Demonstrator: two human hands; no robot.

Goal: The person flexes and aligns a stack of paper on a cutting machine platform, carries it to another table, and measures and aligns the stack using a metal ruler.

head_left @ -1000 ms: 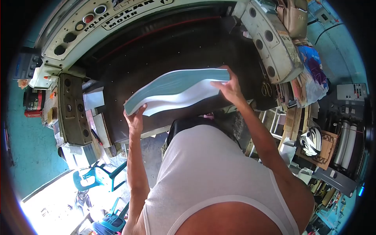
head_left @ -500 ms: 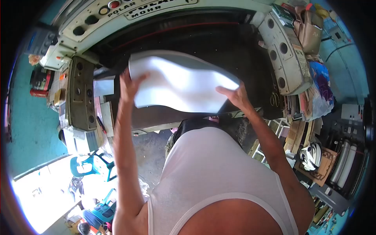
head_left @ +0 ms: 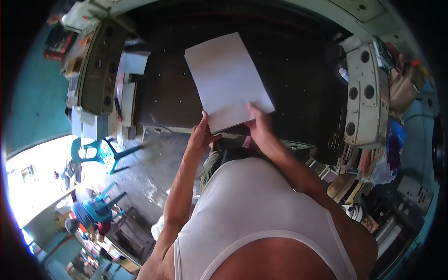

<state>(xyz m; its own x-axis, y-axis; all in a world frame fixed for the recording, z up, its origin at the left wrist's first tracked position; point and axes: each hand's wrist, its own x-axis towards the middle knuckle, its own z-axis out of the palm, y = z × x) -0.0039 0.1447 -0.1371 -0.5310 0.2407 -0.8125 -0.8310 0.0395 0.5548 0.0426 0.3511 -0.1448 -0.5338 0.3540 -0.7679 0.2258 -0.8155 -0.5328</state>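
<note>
2 hands, 1 paper stack (head_left: 226,77): left hand (head_left: 200,135) grasps near-left corner, right hand (head_left: 258,123) near edge, thumb on top. 2 blue chairs (head_left: 106,155) behind left.

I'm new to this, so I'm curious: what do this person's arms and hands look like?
The left hand and right hand wear no gloves, and no sleeves, watch or cables show on the left arm or right arm. A sleeveless pale grey top with lighter edging leaves them bare to the shoulder.
</note>
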